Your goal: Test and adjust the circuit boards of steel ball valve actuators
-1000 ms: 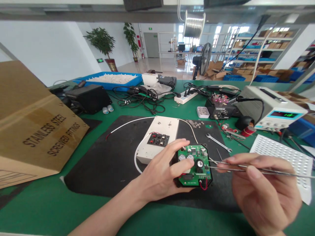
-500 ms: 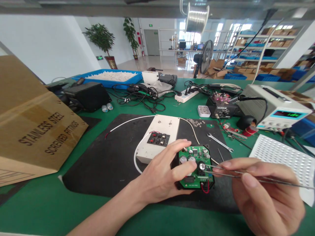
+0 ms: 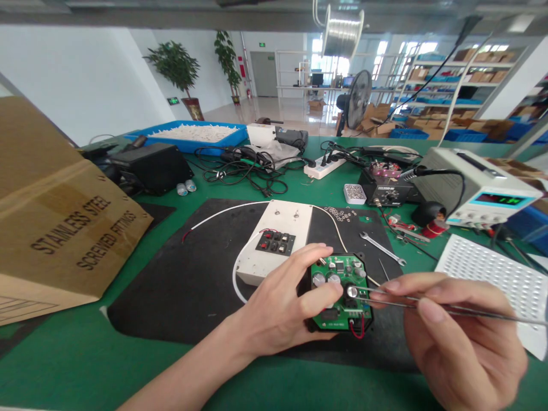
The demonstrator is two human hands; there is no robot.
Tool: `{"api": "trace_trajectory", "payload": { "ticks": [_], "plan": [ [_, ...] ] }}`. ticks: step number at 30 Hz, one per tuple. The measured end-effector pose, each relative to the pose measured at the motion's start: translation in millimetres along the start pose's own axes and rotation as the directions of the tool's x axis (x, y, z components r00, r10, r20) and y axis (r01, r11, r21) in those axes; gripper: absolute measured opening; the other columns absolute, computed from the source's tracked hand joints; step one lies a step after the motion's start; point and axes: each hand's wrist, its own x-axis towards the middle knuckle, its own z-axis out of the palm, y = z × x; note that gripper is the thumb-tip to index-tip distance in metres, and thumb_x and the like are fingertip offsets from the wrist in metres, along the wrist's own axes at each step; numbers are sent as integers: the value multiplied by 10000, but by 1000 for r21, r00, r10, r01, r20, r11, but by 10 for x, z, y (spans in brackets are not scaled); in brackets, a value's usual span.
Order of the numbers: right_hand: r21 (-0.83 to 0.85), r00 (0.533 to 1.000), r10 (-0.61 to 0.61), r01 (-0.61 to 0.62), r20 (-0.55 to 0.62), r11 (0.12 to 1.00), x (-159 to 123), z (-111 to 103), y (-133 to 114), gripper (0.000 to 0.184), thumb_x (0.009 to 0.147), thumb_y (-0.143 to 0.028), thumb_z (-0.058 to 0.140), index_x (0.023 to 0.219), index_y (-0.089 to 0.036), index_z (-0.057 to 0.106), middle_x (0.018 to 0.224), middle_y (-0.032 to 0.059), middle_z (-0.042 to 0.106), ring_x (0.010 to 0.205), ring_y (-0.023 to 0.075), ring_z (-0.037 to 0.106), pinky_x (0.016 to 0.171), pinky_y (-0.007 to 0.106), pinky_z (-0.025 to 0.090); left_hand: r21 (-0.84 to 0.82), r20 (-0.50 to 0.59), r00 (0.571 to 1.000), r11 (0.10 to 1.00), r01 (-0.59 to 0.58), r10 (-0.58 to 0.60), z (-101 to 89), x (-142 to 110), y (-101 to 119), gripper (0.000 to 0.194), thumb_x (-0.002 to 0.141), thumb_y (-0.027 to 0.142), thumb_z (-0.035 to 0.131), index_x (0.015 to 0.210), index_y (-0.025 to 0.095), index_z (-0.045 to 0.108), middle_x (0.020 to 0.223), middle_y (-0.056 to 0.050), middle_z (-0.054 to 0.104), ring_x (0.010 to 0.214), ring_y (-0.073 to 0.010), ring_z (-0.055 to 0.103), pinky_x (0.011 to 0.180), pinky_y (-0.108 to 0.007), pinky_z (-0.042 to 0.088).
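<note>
My left hand (image 3: 285,299) grips a green circuit board (image 3: 342,266) set in a black housing, its thumb lying over the board's face beside round capacitors. Between the fingers of my right hand (image 3: 466,331) is a pair of metal tweezers (image 3: 402,302). The tweezer tips reach either side of a round, silver-topped component (image 3: 351,291) on the board; whether they touch it I cannot tell. Short red and dark wires (image 3: 357,331) loop from the board's lower edge. Behind the left hand lies a white box (image 3: 280,220) with a panel of red, black and white terminals.
On the black mat (image 3: 180,285) are a wrench (image 3: 382,248) and scattered small rings (image 3: 339,214). A cardboard box (image 3: 85,228) stands at left. To the right are a power supply (image 3: 475,182), a soldering station (image 3: 385,191) and a white perforated plate (image 3: 492,279). Cables (image 3: 252,171) tangle behind.
Almost nothing differs. My right thumb and the tweezers have shifted very slightly, with the tips still around the silver-topped component; the left hand and board hold nearly still.
</note>
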Motion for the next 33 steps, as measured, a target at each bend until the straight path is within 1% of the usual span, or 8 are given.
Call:
{"api": "trace_trajectory", "payload": {
  "ticks": [10,13,16,19,24,27,30,33],
  "plan": [
    [11,1000,4,-3,-21,1000,-19,6,-9,231,907,-1,604,1057,-175,629,972,78,786,803,249,789,682,416,685,49,38,999,999,2,-4,-22,9,17,637,863,394,810,1385,298,458,1576,-199,345,1492,-376,410,1152,-545,486],
    [72,990,48,-38,-134,997,19,22,-30,202,910,-24,596,1036,-179,626,950,75,780,768,245,789,663,409,682,74,62,998,997,11,-16,-35,9,21,618,875,379,798,1412,323,497,1589,-180,323,1499,-379,400,1157,-538,480],
    [118,951,111,-80,-289,990,105,12,-6,133,922,-71,604,999,-176,623,907,64,771,699,228,778,609,370,668,74,65,998,997,16,-20,-48,31,6,622,871,373,803,1420,316,518,1584,-179,332,1489,-371,417,1147,-512,493],
    [145,910,224,-184,-348,972,185,-32,75,96,930,-144,666,1004,-181,618,898,49,768,675,209,774,608,329,653,62,48,998,997,36,-39,-60,89,-28,649,863,391,809,1434,299,515,1568,-176,379,1461,-356,456,1121,-489,516],
    [178,855,455,-422,-248,889,274,-138,230,232,924,-335,757,1026,-197,601,915,39,764,722,196,779,676,325,651,81,85,981,983,165,-172,-122,233,-70,735,850,472,803,1490,307,481,1600,-166,390,1419,-347,510,1121,-502,511],
    [87,831,539,-531,-137,843,401,-216,331,342,903,-433,781,1054,-184,602,877,36,754,717,200,768,655,325,646,77,129,959,967,242,-251,-191,333,-95,794,814,463,833,1503,334,460,1585,-146,416,1358,-342,565,1106,-526,517],
    [-31,822,566,-568,-59,822,592,-318,448,420,884,-523,779,1011,-158,614,765,23,723,626,176,718,581,291,607,15,186,938,956,294,-291,-260,430,-145,774,786,435,855,1462,331,491,1545,-127,451,1281,-308,614,1039,-482,561],
    [26,828,553,-553,-95,833,740,-438,580,447,877,-577,762,978,-165,619,719,0,692,575,146,661,534,260,553,-58,188,945,958,281,-266,-311,500,-205,759,760,419,875,1423,308,523,1501,-120,491,1304,-297,591,1060,-451,543]
  ]
}}
